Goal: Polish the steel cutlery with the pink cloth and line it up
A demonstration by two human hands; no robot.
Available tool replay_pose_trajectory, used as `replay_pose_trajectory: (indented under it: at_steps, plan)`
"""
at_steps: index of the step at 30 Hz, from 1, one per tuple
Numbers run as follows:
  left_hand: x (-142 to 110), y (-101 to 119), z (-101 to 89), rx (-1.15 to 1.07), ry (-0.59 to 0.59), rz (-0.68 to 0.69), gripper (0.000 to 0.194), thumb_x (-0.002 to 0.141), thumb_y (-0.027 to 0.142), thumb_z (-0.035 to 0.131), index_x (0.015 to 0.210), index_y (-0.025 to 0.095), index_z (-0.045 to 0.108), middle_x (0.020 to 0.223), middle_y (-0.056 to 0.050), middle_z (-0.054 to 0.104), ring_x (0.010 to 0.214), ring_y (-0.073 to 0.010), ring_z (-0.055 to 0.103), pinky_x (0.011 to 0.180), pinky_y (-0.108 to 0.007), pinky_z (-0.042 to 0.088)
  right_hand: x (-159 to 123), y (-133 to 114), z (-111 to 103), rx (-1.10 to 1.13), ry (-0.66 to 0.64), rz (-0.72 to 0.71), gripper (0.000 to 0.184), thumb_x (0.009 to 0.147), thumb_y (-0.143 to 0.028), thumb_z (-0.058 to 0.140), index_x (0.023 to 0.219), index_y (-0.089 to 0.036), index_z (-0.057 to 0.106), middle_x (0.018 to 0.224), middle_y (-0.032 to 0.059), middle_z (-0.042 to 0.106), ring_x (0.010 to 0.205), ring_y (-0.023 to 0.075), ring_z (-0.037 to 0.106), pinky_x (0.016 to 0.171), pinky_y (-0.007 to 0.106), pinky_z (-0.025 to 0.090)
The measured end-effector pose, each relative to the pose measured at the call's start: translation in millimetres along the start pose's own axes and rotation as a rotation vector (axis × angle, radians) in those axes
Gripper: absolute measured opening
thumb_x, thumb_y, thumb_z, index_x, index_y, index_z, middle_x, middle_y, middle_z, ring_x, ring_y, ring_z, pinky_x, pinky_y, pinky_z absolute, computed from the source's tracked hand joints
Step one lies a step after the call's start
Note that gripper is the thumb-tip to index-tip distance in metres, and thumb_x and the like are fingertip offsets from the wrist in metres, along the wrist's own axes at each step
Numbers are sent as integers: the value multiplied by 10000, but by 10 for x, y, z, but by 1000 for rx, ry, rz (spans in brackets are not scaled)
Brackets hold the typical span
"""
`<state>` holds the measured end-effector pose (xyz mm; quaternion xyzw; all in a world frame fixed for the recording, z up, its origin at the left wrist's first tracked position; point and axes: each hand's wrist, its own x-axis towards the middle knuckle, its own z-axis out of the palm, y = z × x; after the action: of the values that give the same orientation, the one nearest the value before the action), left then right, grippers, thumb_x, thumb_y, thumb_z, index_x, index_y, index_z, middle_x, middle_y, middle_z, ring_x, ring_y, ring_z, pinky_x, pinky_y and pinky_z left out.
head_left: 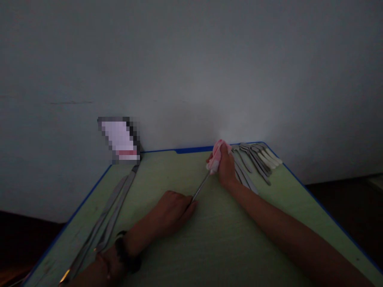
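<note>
My left hand [172, 211] rests on the green table [215, 247] and pinches the near end of a thin metal utensil [201, 186] that slants up to the right. My right hand [226, 167] holds a pink cloth [216, 157] wrapped around the utensil's far end, which is hidden inside the cloth. The scene is dim.
Several pieces of cutlery [257, 161], some with pale handles, lie in a row at the far right behind my right hand. Long metal utensils [110, 215] lie along the table's left side. A blurred-out object [119, 139] stands at the far left corner against the wall.
</note>
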<state>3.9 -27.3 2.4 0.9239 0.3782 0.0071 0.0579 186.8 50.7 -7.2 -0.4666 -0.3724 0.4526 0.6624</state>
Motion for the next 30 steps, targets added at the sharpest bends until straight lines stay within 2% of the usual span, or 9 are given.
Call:
replay_pose_trajectory:
  at_steps: [3, 8, 13, 19, 21, 25, 30]
  plan:
    - [4, -26, 35, -16, -17, 0, 481, 984, 336, 225, 706, 156, 574, 641, -46, 644, 582, -157, 603, 608, -279, 392, -87, -57, 70, -23, -27, -5, 597, 828, -685, 344, 668, -162, 584, 502, 40, 616, 378, 128, 547, 363, 227, 422]
    - [13, -64, 76, -31, 6, -4, 502, 986, 339, 218, 668, 154, 559, 575, -30, 606, 516, -132, 561, 563, -260, 358, -186, -87, 148, -72, -38, 14, 639, 808, -710, 344, 660, -150, 612, 548, 70, 636, 419, 153, 588, 373, 245, 446]
    - [12, -81, 109, -57, 26, -32, 473, 978, 336, 249, 676, 155, 564, 582, -36, 611, 522, -141, 573, 554, -261, 351, -387, 83, 211, -94, -129, 97, 735, 816, -733, 243, 606, -144, 630, 525, 79, 635, 413, 149, 584, 400, 243, 453]
    - [48, -93, 151, -97, 57, -105, 436, 960, 330, 284, 672, 152, 559, 592, -41, 611, 517, -139, 572, 530, -250, 341, -528, 242, 259, -88, -246, 74, 711, 797, -738, 313, 649, -134, 658, 551, 89, 655, 453, 155, 594, 440, 240, 450]
    - [50, -89, 130, -171, 71, -94, 411, 950, 379, 319, 701, 158, 559, 597, -22, 597, 521, -132, 555, 527, -242, 341, -488, 253, 238, -41, -234, 123, 711, 798, -737, 310, 632, -133, 647, 529, 85, 642, 439, 152, 582, 448, 245, 456]
    - [10, -99, 63, -466, 68, -27, 315, 916, 433, 399, 833, 172, 554, 698, 8, 588, 593, -125, 529, 561, -230, 381, -358, 254, 188, 117, -144, 206, 689, 802, -731, 300, 620, -145, 615, 494, 64, 614, 424, 150, 568, 442, 251, 454]
    - [-40, -146, 6, -816, 132, -37, 274, 878, 427, 441, 881, 169, 534, 755, 8, 544, 674, -135, 505, 599, -232, 398, -255, 194, 174, 400, -69, 317, 491, 800, -642, 437, 722, -176, 571, 501, 20, 600, 452, 149, 574, 443, 244, 455]
